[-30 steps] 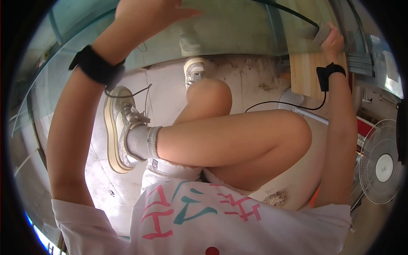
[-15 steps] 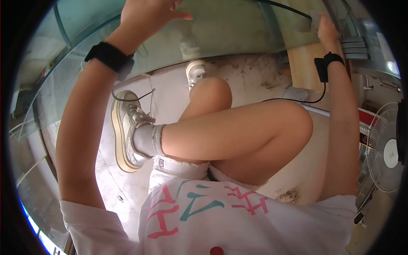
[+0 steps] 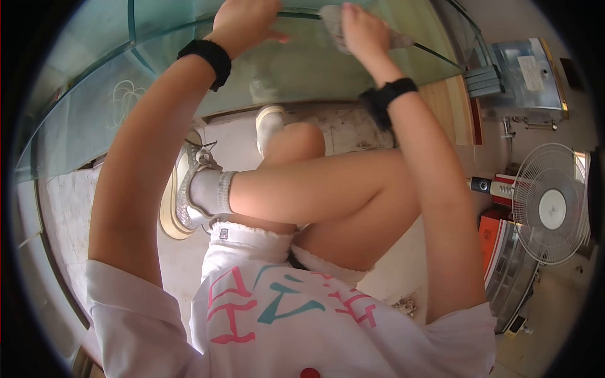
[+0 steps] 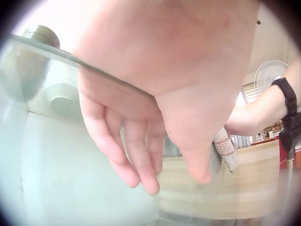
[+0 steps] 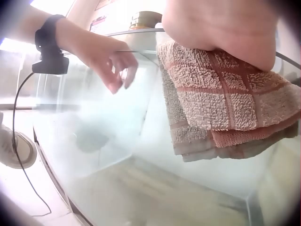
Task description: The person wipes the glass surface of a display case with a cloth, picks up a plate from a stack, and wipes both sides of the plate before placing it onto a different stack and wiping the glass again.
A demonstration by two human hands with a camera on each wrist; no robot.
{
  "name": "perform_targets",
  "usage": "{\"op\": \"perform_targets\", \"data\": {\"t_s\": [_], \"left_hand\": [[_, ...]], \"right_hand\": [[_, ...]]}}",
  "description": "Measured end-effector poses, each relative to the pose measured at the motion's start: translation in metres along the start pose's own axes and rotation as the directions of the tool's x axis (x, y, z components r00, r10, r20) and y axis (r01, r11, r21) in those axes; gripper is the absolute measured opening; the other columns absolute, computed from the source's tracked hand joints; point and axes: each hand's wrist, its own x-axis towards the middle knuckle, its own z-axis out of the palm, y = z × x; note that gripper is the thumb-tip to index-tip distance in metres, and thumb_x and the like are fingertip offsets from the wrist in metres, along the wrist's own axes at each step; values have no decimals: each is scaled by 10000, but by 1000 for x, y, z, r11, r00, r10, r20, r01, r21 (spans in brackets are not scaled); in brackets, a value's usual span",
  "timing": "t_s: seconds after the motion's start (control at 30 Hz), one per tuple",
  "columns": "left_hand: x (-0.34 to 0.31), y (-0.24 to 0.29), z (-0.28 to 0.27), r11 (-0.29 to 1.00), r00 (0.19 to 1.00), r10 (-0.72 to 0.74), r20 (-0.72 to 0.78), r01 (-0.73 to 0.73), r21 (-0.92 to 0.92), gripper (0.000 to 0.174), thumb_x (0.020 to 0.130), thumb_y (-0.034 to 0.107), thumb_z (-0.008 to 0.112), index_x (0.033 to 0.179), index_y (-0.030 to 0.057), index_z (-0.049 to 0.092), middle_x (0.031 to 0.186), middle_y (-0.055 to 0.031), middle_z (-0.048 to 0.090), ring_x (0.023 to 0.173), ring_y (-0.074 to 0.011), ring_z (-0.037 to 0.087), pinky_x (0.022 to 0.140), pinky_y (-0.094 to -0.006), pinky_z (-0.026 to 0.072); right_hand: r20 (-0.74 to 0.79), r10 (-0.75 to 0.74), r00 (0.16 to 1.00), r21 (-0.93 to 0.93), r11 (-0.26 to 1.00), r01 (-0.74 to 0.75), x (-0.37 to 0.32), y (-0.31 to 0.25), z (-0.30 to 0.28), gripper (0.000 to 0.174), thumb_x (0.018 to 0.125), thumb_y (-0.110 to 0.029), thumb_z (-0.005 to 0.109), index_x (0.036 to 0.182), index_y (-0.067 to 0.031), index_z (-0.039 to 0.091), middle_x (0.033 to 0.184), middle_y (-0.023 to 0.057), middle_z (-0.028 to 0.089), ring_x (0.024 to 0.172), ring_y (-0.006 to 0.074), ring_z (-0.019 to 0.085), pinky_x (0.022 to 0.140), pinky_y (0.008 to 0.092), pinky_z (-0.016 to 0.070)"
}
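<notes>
A checked pink and grey towel, folded into layers, hangs over the top edge of a large glass tank. My right hand grips it from above at that edge; its fingertips are hidden in the right wrist view. Further left along the same edge is my left hand, with nothing in it. In the left wrist view its fingers hang down loosely behind the glass, while the thumb points down on the near side.
To the right stand a white fan and a metal box. A jar is beyond the glass edge. My crossed legs are below the tank, with a shoe near its base. A pale wooden panel is at the tank's right end.
My right hand has slid the towel leftward along the glass edge, closer to my left hand. My left hand has shifted slightly right in the head view, which has also turned a little.
</notes>
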Motion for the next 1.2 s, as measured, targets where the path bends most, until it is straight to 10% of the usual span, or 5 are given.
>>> {"op": "perform_targets", "data": {"t_s": [0.47,0.9,1.03,1.1,1.2], "left_hand": [[10,-27,7,964,1000,28,5,-26,-264,824,627,648,683,1280,189,477,987,-111,666,941,-283,636,816,-408,487],[6,-10,-2,980,999,-36,15,38,-197,841,612,681,679,1232,127,550,980,-127,667,946,-280,632,821,-386,489],[13,-13,7,988,999,38,-17,-40,-152,839,606,689,682,1221,131,561,962,-132,670,960,-280,629,817,-383,488],[16,-11,8,994,998,-54,-17,52,-91,813,609,687,685,1196,135,574,952,-123,676,932,-289,640,791,-384,495],[21,-9,5,986,998,-40,51,48,-158,790,610,691,684,1152,124,595,956,-109,677,896,-293,650,765,-375,503]], "right_hand": [[31,22,999,366,930,-32,9,-88,-13,555,958,-414,234,899,-58,655,838,195,655,839,369,613,797,482,436],[226,767,601,-231,641,-732,18,144,-1,585,878,-451,344,1296,-75,508,1436,146,366,1355,310,266,1091,535,111],[-40,588,808,-365,744,-560,13,214,65,585,772,-444,431,1267,-155,551,1371,169,440,1334,353,289,1101,487,148],[-594,770,231,333,497,-801,25,146,52,437,928,-219,346,1275,35,420,1286,284,452,1163,344,501,1008,410,374],[-361,932,-4,534,203,-821,28,126,38,451,942,-217,305,1330,10,345,1356,241,374,1226,342,426,1047,418,325]]}}
